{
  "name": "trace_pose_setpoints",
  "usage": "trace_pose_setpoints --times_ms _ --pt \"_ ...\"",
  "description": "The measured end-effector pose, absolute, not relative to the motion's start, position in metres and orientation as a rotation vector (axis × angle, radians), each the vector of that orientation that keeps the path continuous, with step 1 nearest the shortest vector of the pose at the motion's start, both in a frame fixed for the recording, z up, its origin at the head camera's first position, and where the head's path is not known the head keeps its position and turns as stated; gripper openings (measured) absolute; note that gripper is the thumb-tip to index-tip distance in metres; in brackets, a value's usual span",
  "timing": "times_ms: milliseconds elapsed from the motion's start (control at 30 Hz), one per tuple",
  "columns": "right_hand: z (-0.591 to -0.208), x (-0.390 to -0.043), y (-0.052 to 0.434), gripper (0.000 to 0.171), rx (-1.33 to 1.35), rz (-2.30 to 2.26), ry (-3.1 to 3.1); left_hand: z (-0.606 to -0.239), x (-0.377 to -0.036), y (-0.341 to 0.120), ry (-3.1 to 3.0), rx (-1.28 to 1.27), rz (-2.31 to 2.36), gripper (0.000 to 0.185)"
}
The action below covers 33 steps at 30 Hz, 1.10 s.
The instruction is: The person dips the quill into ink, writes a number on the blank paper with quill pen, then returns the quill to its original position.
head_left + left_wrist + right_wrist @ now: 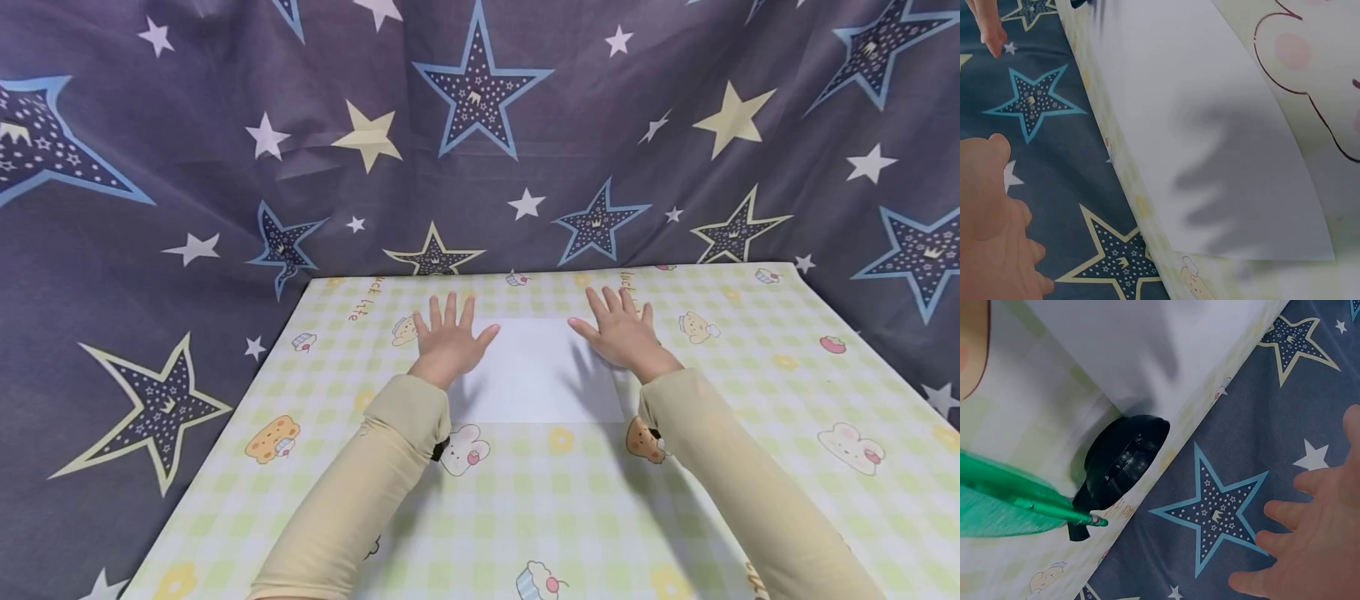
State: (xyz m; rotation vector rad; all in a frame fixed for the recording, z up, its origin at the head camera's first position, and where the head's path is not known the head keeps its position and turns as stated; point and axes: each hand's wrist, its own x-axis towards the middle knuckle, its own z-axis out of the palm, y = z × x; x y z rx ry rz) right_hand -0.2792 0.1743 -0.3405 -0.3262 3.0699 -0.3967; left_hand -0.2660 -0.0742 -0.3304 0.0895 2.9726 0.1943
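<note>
While both arms reach forward over the checked tablecloth (750,350), a white sheet of paper (536,371) lies flat in the middle of the table, between the two hands. Left hand (450,337) sits at the sheet's left edge, fingers straight and spread; right hand (621,333) sits at the right edge, fingers likewise spread and gripping nothing. Palms face down, seemingly to keep the sheet flat and square, though whether they press the paper or hover just above it cannot be told. Pale sleeves (360,483) cover both forearms. Star-printed cloth (480,125) hangs behind the far edge and down both sides
</note>
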Motion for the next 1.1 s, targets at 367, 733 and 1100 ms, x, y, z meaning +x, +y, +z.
trace_pose_setpoints --times_ms 367,733,1100 --pt "-0.341 -0.280 0.188 0.077 -0.299 -0.429 3.051 -0.337 -0.269 -0.085 2.957 0.086 0.188 0.071" --pt "-0.342 -0.277 0.205 0.079 -0.259 -0.445 3.035 -0.340 -0.268 -0.095 2.942 0.085 0.168 0.072" --pt "-0.347 -0.277 0.221 0.083 -0.207 -0.429 3.009 -0.349 -0.266 -0.107 2.920 0.091 0.171 0.072"
